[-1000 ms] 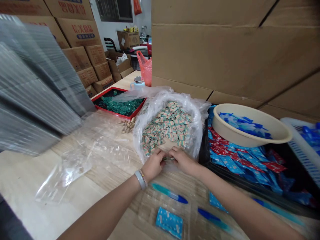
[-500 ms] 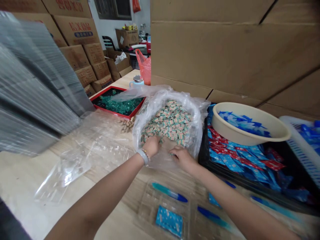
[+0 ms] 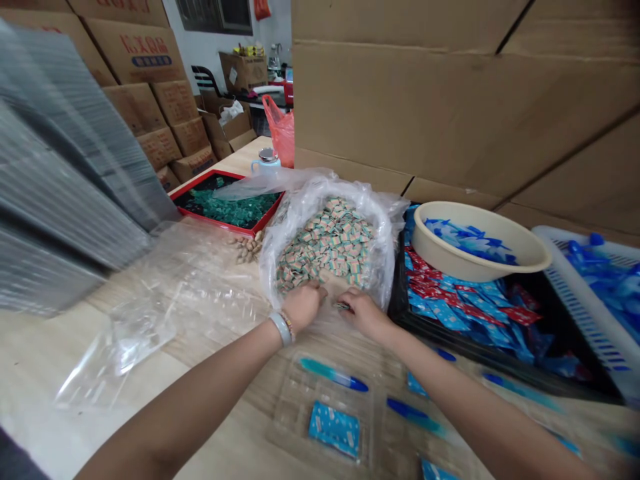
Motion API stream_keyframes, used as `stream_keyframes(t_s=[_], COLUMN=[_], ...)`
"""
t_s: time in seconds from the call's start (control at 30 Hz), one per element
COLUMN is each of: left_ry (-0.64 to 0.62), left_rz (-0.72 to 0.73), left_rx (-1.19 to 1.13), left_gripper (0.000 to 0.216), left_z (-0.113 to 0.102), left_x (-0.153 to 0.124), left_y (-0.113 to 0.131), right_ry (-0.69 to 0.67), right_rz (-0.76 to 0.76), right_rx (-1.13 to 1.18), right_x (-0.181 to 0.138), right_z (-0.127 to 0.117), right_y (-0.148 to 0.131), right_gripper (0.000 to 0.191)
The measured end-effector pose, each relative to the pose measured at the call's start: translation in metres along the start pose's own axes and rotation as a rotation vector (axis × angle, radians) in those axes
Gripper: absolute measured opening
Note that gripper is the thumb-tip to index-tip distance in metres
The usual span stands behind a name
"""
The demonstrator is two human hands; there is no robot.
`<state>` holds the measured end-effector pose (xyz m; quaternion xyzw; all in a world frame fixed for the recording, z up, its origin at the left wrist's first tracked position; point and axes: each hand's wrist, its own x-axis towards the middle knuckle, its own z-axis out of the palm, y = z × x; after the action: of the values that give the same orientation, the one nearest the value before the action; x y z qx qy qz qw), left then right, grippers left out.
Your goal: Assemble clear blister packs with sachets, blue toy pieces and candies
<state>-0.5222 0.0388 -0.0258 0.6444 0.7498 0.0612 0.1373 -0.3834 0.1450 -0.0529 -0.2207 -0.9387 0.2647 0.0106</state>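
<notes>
A clear plastic bag [image 3: 269, 250] with a rolled-down rim stands on the table, full of small green-and-pink square packets [image 3: 335, 233]. At its near edge my left hand [image 3: 303, 305] is closed, fingertips curled downward; what they hold is hidden. Beside it my right hand [image 3: 365, 312] pinches a few small packets [image 3: 343, 305] between thumb and fingers. Below my hands lies a clear plastic tray [image 3: 293, 417] holding a blue-teal pen-shaped item [image 3: 334, 375] and a blue dotted packet [image 3: 334, 428]. Similar trays, partly covered by my right forearm, continue to the right.
On the right, a black crate [image 3: 400, 303] holds red and blue packets under a cream basin [image 3: 465, 263]; a white basket [image 3: 583, 300] stands beyond. A red-rimmed tray [image 3: 220, 223] of green pieces lies back left. Stacked grey trays [image 3: 65, 167] rise at left. Cardboard [image 3: 425, 113] walls the back.
Both hands have drawn slightly back toward me from the packets, and my left hand is out of the pile. The small packets in my right hand show more clearly. The view has shifted slightly.
</notes>
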Motion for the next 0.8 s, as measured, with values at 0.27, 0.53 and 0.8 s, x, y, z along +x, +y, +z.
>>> stream_keyframes(t_s=[0.27,0.53,0.8], left_ry=[0.054,0.088,0.065], left_rz=[0.025,-0.004,-0.141], left_rx=[-0.195,-0.284,-0.242], left_gripper=[0.022,0.023,0.021], left_z=[0.012,0.019,-0.001], left_x=[-0.002,0.007,-0.006], left_y=[0.003,0.012,-0.017], right_ry=[0.034,0.099,-0.01], right_rz=[-0.009,0.028,-0.109], right_rx=[0.04,0.029,-0.017], right_x=[-0.003,0.0,0.042], right_z=[0.003,0.004,-0.014], right_y=[-0.002,-0.008,-0.004], right_gripper=[0.02,0.02,0.021])
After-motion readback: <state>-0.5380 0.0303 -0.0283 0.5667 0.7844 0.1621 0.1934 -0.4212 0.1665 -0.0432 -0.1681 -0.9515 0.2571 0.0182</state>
